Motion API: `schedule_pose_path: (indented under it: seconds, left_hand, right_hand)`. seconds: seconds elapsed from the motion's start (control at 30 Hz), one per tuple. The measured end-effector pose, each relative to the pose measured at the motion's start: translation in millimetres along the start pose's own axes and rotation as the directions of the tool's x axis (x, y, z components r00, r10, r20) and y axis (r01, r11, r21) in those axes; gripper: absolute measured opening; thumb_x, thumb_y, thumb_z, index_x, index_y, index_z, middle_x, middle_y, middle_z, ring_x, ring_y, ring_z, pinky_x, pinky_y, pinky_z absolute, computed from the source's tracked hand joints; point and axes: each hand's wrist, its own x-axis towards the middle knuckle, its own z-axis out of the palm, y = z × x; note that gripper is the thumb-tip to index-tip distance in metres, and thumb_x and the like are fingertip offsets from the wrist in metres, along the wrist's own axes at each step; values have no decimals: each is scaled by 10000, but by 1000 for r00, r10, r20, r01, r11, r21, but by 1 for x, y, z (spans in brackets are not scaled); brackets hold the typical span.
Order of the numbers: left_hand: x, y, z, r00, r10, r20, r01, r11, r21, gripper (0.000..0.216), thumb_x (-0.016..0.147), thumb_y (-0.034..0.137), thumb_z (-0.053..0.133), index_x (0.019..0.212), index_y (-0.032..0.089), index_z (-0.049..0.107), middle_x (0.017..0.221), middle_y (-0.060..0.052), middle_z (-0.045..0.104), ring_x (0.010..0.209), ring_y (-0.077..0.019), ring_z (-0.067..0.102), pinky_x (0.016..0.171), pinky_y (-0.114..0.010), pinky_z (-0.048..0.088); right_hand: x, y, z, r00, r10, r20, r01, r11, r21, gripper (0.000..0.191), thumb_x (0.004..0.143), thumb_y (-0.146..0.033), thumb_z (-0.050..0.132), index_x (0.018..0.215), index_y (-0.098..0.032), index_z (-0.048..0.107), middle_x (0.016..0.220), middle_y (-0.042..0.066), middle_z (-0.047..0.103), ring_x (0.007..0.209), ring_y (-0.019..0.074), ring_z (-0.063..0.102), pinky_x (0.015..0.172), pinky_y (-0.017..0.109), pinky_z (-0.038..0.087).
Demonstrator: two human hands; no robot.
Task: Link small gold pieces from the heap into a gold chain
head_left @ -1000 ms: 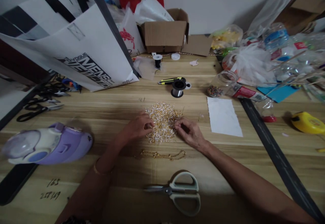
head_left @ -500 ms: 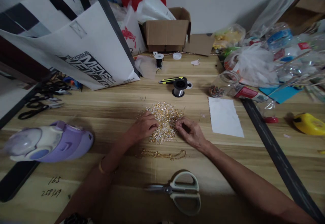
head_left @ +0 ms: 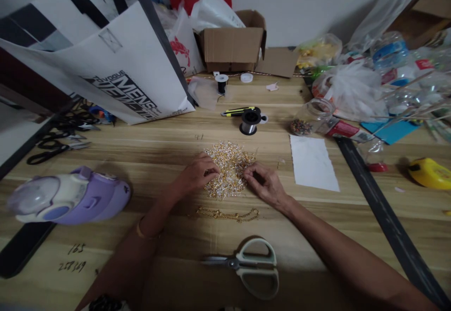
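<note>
A loose heap of gold and clear beaded pins lies on the wooden table. At its left edge is my left hand, fingers curled in against the pieces; whatever they may hold is hidden. My right hand rests on the opposite edge, thumb and forefinger brought together in a pinch. What is between those fingertips is too small to make out. Just below the heap a gold chain is laid out sideways. Closer to me lie scissors with pale handles, blades pointing left.
Behind the heap are a wire spool and a yellow-black utility knife. White paper and a tipped jar of beads lie to the right. At left stand a purple-and-white bottle and a large paper bag.
My left fingers have shifted slightly at the heap's edge. The right hand keeps its pinch in nearly the same place. The whole view has moved very slightly.
</note>
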Motion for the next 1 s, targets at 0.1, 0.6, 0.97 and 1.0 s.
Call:
schedule_pose_path:
  seconds: [0.1,0.6,0.97,1.0]
  left_hand:
    - [1,2,-2,1000,-5,-4,5,1000,3,141,838,213,558,750,159,654,745,-42,648,783,-171,517,762,-314,387]
    - [-3,-5,2,989,31,145,-41,997,69,100,803,179,557,761,164,646,726,-27,591,800,-173,473,782,-299,364]
    - [-2,-2,6,991,42,124,-53,995,83,125,815,170,538,821,163,663,737,-34,587,812,-180,477,796,-312,367]
    - [-2,-1,6,992,42,119,-52,995,85,125,817,173,539,826,161,663,741,-35,588,814,-181,476,797,-312,367]
  right_hand:
    - [0,0,0,1000,1,3,-1,1000,2,115,883,-251,507,817,-182,572,721,31,559,662,154,520,621,282,419]
    - [-1,2,0,1000,-4,5,4,1000,-6,114,884,-247,506,827,-177,575,722,31,561,664,149,524,618,270,417]
    - [-1,3,1,1000,9,4,-9,1000,-4,131,888,-262,504,826,-175,580,722,33,565,668,148,525,629,274,426]
    - [-1,3,1,1000,12,5,-11,1000,-7,134,888,-264,505,823,-175,581,723,34,567,669,148,526,629,273,427]
